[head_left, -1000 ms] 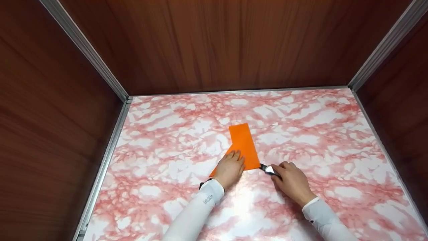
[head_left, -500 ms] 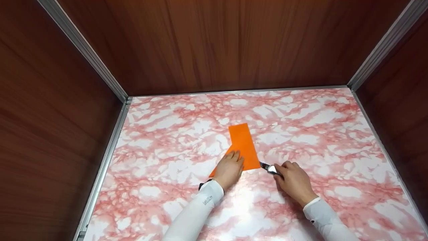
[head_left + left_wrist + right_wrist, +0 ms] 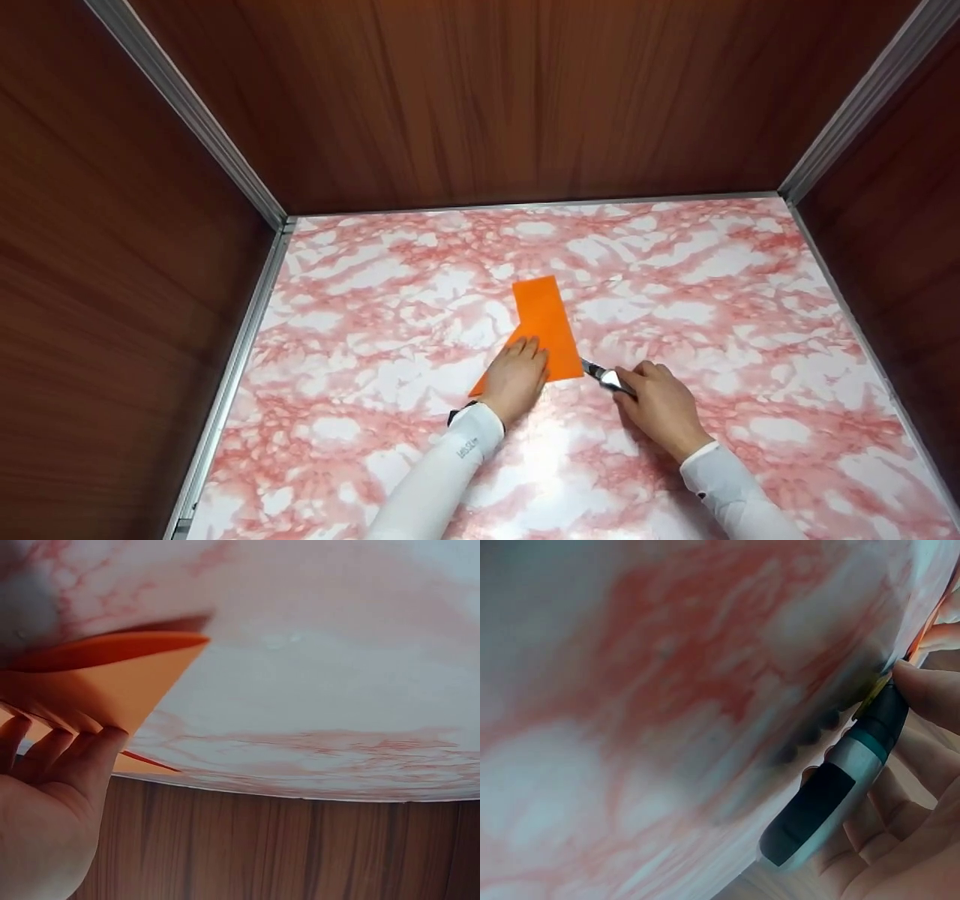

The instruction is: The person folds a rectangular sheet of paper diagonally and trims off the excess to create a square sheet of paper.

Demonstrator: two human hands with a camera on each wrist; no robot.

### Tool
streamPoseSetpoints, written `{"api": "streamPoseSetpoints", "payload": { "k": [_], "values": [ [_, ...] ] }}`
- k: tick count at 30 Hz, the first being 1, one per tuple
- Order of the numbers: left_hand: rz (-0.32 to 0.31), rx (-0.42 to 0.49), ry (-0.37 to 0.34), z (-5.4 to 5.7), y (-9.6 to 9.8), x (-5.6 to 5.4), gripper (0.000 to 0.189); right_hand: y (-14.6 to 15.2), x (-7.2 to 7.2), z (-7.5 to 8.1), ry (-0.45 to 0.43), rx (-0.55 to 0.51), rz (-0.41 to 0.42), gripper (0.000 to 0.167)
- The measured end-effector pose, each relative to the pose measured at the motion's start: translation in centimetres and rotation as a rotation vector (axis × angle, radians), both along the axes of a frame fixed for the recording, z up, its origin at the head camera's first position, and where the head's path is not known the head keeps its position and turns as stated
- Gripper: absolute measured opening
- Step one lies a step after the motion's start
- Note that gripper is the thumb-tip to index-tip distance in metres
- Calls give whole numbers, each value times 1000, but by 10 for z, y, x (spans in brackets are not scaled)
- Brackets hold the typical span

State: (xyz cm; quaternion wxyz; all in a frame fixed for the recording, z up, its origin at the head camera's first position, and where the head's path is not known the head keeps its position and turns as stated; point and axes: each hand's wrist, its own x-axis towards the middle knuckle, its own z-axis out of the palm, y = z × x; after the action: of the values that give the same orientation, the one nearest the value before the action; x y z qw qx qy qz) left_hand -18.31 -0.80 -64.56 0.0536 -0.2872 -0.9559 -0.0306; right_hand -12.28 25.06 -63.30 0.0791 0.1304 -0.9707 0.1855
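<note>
A folded sheet of orange paper (image 3: 551, 330) lies near the middle of the table. My left hand (image 3: 516, 379) rests over its lower left part, fingers extended and pressing on it. In the left wrist view, the orange paper (image 3: 112, 679) bulges open along its fold beside the fingertips. My right hand (image 3: 660, 405) grips a utility knife (image 3: 607, 377) with a dark front end and a silver body. Its tip sits right at the paper's right edge, just above the lower corner. The right wrist view has the utility knife's handle (image 3: 832, 784) lying along the curled fingers.
The table (image 3: 750, 337) has a red and white marbled top. Dark wood-grain panels (image 3: 525, 97) stand behind it and at both sides, joined by metal rails (image 3: 232, 165). White sleeves (image 3: 442, 480) cover both forearms.
The knife tip has slid slightly up the paper's right edge from the lower corner, and my right hand has shifted a little to the right. The left hand and the paper have stayed put.
</note>
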Motion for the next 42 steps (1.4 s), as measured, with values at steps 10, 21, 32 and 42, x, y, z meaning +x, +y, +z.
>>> {"api": "streamPoseSetpoints", "payload": {
  "k": [10,21,32,42],
  "values": [
    [26,-59,27,-3,-1,1,49,-9,-13,1,33,15,36,43],
    [23,-59,-34,0,-2,1,49,-10,-17,1,61,24,55,42],
    [19,-46,-36,1,-1,0,48,3,-17,1,46,27,-2,43],
    [75,-60,5,3,6,-3,50,0,-18,1,35,11,-10,42]
  ]
}}
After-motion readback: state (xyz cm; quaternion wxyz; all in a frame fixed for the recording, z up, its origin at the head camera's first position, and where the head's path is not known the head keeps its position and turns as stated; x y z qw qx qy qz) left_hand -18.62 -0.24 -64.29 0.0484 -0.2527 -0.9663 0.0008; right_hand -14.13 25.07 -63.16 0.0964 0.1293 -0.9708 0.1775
